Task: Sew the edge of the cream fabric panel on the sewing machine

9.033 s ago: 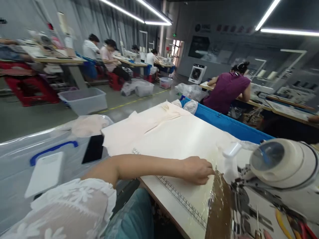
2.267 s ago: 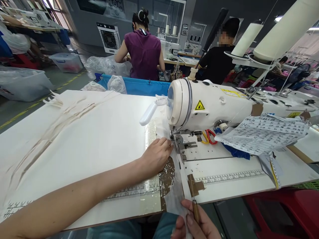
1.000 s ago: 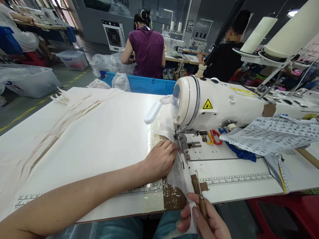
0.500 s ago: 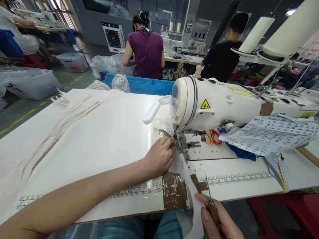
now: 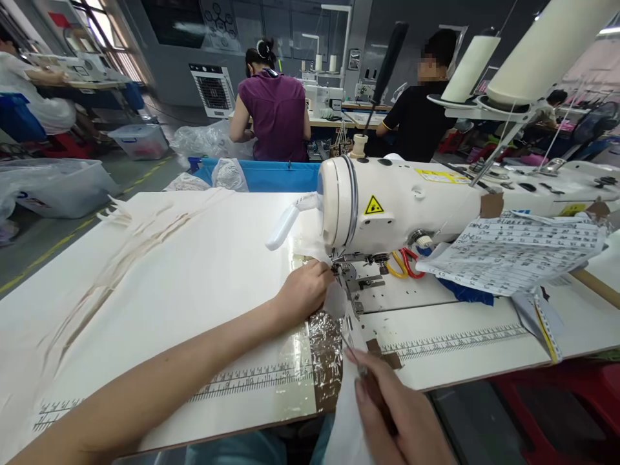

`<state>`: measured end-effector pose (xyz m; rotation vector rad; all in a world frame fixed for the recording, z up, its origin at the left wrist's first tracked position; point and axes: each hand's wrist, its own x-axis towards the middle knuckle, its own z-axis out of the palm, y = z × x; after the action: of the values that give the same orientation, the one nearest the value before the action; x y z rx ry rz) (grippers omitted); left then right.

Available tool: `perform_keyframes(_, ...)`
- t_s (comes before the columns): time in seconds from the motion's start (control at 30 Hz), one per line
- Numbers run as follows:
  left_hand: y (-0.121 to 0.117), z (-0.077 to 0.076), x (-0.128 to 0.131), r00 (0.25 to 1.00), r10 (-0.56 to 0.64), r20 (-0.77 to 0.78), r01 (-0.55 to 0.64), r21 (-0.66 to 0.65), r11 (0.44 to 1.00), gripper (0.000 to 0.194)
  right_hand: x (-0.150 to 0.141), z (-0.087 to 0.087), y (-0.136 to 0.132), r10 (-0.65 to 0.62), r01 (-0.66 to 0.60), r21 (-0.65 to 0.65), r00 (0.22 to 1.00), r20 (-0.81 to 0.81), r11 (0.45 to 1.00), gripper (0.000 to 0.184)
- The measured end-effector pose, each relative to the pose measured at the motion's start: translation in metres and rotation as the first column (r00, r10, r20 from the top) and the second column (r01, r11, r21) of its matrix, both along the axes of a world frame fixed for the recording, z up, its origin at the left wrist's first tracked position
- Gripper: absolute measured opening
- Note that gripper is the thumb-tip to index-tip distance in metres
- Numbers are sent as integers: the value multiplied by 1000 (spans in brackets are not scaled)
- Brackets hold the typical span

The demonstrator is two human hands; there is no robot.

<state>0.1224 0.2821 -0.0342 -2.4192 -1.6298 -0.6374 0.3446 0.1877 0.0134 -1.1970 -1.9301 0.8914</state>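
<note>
Left hand (image 5: 306, 287): rests with curled fingers on white cloth (image 5: 349, 413), beside the sewing machine (image 5: 397, 200) head; pinching or merely pressing, cannot tell.
Right hand (image 5: 400, 403): grips the awl (image 5: 361, 371), pointing its metal tip at the cloth.
White cloth: runs from the machine head towards, and past, the desk (image 5: 203, 284) front edge.
Awl risk: could snag thin cloth through careless pushing.
Machine risk: could catch fingertips through crowding too near.
</note>
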Motion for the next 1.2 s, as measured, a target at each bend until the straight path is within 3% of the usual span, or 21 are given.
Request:
perform_keyframes(0.1,1,-4,-9,975,-62,213,61,10,998,16,5,-26,22,49,-61,70,986,159,996,39)
perform_keyframes(0.2,2,-5,-14,942,-99,320,103,4,995,15,2,-44,38,-47,-15,217,960,276,976,42)
perform_keyframes(0.33,4,-3,-15,930,-100,355,112,-13,994,18,-14,-47,51,-136,-11,388,927,350,921,37)
perform_keyframes(0.4,4,-1,-16,928,-104,358,120,-22,993,19,-20,-44,55,-152,-1,447,939,307,894,34)
perform_keyframes(0.57,5,0,-17,923,-130,361,140,-3,990,18,-22,-44,57,19,-56,339,994,110,939,31)
perform_keyframes(0.73,5,-1,-16,942,-164,294,155,54,986,18,-21,-47,65,-171,60,451,963,209,890,32)
perform_keyframes(0.9,5,-1,-15,949,-161,270,149,63,987,17,-26,-48,69,-101,-48,461,951,294,886,31)
perform_keyframes(1.2,5,-1,-14,957,-165,239,149,80,986,14,-30,-52,70,-147,-29,508,941,304,861,30)
